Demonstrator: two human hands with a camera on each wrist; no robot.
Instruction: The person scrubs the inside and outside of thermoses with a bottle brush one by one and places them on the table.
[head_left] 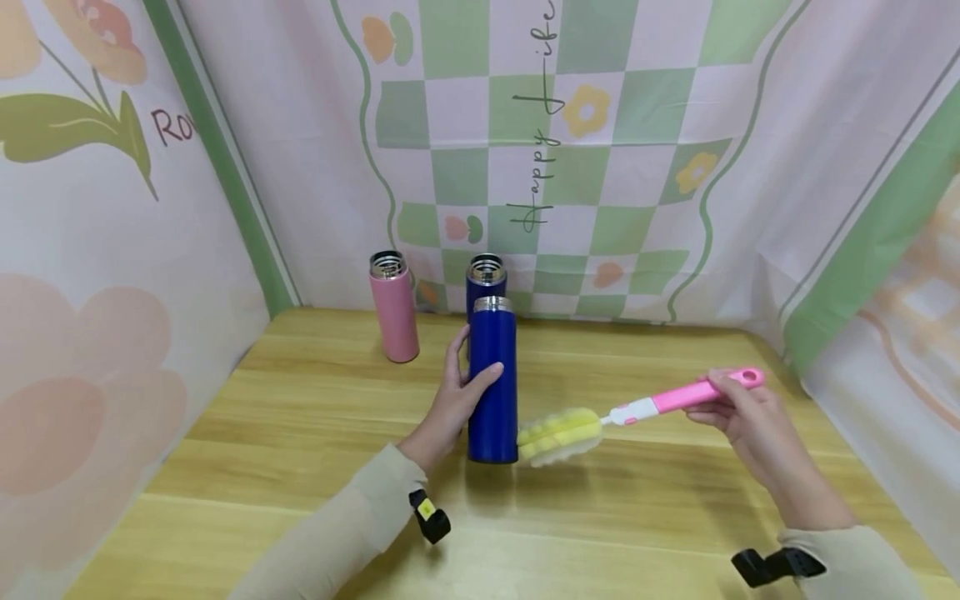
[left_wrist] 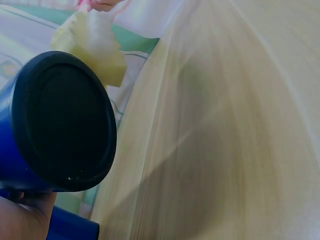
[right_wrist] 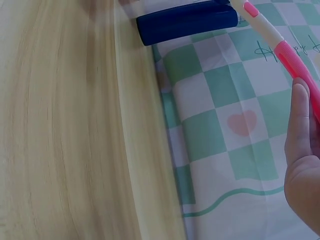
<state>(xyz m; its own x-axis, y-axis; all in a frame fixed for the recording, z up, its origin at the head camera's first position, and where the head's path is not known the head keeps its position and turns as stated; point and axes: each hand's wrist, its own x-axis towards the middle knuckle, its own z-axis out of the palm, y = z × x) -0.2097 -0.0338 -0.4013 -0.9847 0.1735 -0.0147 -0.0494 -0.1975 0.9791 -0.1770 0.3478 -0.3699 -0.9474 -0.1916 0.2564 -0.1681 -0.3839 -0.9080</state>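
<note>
My left hand (head_left: 457, 404) grips a tall dark blue vacuum flask (head_left: 492, 392) around its body, thumb across the front. The flask is upright with its lid off, steel neck showing at the top. Its black base (left_wrist: 65, 122) faces the left wrist camera, lifted above the wood. In my right hand (head_left: 757, 425) is a bottle brush, held by its pink handle (head_left: 686, 394). The brush's yellow and white sponge head (head_left: 562, 435) points left and overlaps the flask's lower right edge in the head view, outside the flask.
A second blue flask (head_left: 486, 271), lidless, stands behind the held one and is mostly hidden by it. To the left stands a pink lidless flask (head_left: 395, 312). Wooden tabletop (head_left: 300, 433) lies underneath; a checkered cloth curtain (head_left: 517, 125) hangs along the back.
</note>
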